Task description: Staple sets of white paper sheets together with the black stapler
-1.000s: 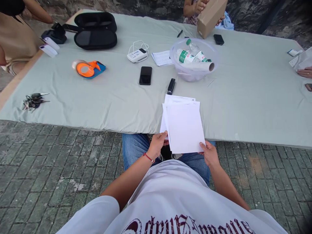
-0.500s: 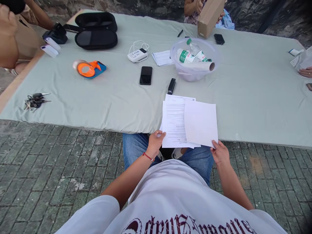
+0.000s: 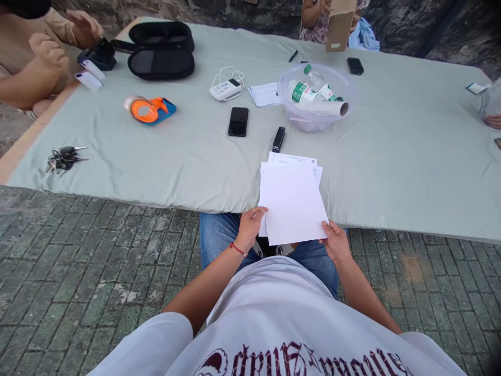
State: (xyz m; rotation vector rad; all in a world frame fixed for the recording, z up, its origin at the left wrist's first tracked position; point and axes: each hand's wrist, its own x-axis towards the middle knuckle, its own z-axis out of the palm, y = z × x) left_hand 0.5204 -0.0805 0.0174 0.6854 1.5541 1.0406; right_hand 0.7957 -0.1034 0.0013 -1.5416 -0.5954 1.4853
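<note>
White paper sheets (image 3: 293,203) are held low over the table's near edge, the top one blank on the side facing me. My left hand (image 3: 252,224) is closed on their left edge, thumb on top. At the lower right corner, my right hand (image 3: 333,239) pinches the blank sheet between thumb and fingers. Printed sheets (image 3: 297,158) stick out behind it at the far edge. Just beyond the papers lies a black stapler (image 3: 278,139), and a black phone (image 3: 238,121) rests to its left.
A clear tub (image 3: 313,122) holds bottles and a cardboard-cored roll. Leftward are an orange tape dispenser (image 3: 151,110), keys (image 3: 64,159), a black case (image 3: 161,63) and a white device with cable (image 3: 226,90). People sit around; one at the back holds a cardboard box (image 3: 340,26).
My right hand has moved left with the blank sheet, which now covers the printed page. My left hand stays at the papers' left edge. The person at the back has turned the box upright.
</note>
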